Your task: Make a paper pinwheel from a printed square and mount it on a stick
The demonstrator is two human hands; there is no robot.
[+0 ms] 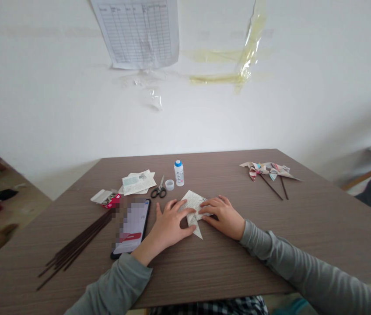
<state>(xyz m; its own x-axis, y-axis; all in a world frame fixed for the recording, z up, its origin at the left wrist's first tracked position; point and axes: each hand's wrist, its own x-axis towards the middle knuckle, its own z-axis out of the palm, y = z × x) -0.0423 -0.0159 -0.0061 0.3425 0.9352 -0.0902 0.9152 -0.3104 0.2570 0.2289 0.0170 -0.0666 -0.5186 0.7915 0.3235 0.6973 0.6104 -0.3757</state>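
A cut and partly folded piece of printed paper [190,199] lies on the table, with pointed corners sticking out at the top and bottom. On its left side, my left hand [169,224] pins the paper, thumb and index finger pressing near the middle and the other fingers spread. From the right, my right hand [226,218] holds the paper with bent fingertips, which hide its right corner. Just beyond are a white glue bottle [179,175] with a blue cap, a small translucent cup [169,185] and black-handled scissors [159,189].
Left of my hands lie a phone [133,227], a bundle of dark sticks [77,240], an opened small red-and-white box [108,199] and stacked printed paper sheets [138,181]. Paper pinwheels on sticks [267,170] rest at the back right. A wall [205,127] borders the table's far edge.
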